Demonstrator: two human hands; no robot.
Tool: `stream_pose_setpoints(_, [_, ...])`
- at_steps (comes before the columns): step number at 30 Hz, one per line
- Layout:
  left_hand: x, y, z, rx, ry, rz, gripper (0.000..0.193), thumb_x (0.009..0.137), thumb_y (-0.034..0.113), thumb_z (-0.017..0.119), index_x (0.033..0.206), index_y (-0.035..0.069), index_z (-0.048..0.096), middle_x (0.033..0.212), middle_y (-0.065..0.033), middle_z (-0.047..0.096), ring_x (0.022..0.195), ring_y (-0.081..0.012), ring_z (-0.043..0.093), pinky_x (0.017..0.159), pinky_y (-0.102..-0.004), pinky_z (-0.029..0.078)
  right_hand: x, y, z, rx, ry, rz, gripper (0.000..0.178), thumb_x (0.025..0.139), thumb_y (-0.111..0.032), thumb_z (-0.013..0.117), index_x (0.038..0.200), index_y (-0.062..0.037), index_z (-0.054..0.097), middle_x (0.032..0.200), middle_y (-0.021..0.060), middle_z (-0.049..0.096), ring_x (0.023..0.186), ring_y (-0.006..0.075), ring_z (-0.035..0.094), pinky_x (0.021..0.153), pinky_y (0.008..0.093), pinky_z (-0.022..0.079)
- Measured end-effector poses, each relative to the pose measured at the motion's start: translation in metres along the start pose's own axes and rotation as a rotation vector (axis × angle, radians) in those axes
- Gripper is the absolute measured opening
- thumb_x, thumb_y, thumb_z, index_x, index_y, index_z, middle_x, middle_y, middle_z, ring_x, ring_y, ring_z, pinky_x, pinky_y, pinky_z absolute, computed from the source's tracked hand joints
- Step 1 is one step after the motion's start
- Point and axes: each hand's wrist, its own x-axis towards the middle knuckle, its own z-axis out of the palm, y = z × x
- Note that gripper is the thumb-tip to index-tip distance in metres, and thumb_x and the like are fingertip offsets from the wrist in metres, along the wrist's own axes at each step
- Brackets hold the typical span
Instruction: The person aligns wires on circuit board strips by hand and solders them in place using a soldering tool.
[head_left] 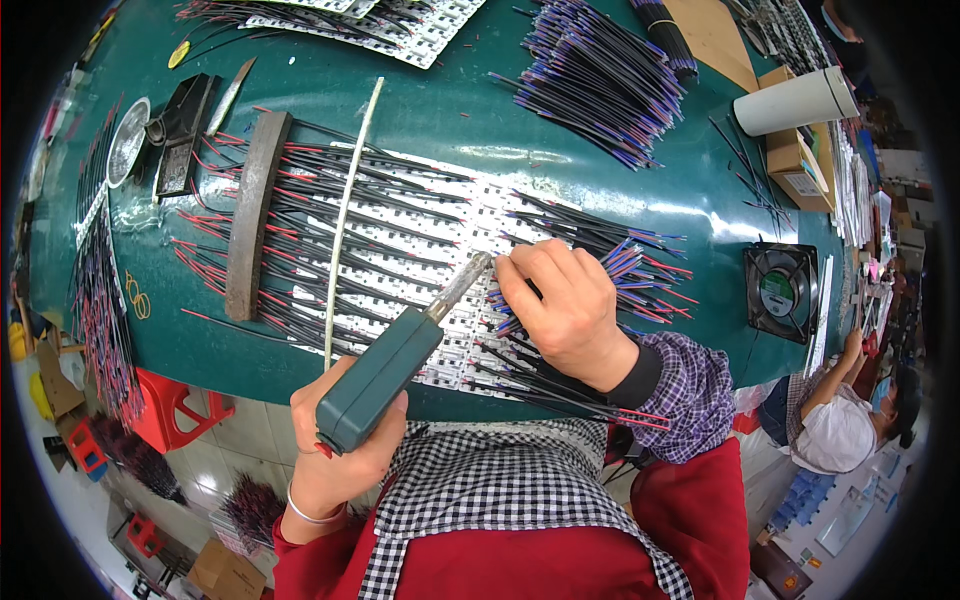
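In the head view, a dark green soldering gun [380, 375] is gripped by the left hand [345, 455], its metal tip [460, 285] angled over white circuit boards [487, 215] on the green table [430, 110], beside the right hand [565, 310], whose fingers [516, 288] are curled narrowly, though whether anything is pinched cannot be told.

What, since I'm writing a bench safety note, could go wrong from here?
The metal tip of the green tool in the left hand sits close to the right hand; if hot, it could burn that hand. The purple checked sleeve is beside black wires and might drag them out of place.
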Motion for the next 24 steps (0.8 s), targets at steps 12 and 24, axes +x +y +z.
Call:
stream_pose_setpoints(12, [-0.040, -0.007, 0.002, -0.458, 0.206, -0.247, 0.037, 0.084, -0.008, 0.070, 0.120, -0.007, 0.066, 0.113, -0.0165, 0.071, 0.102, -0.0230, 0.069, 0.090, -0.0325, 0.054, 0.006, 0.004, -0.022, 0.070, -0.039, 0.011, 0.028, 0.073, -0.010, 0.064, 0.098, 0.0025, 0.067, 0.092, 0.0082, 0.060, 0.082, 0.0207, 0.060, 0.063, 0.0310, 0.047])
stream_pose_setpoints(24, [-0.017, -0.006, 0.026, -0.218, 0.259, -0.159, 0.014, 0.078, 0.001, 0.079, 0.091, 0.002, 0.074, 0.085, -0.0065, 0.071, 0.070, -0.0140, 0.067, 0.064, -0.0250, 0.050, 0.004, 0.010, -0.020, -0.045, -0.126, 0.060, 0.036, 0.073, -0.007, 0.066, 0.109, 0.0014, 0.067, 0.099, 0.0080, 0.061, 0.086, 0.0207, 0.061, 0.063, 0.0291, 0.052])
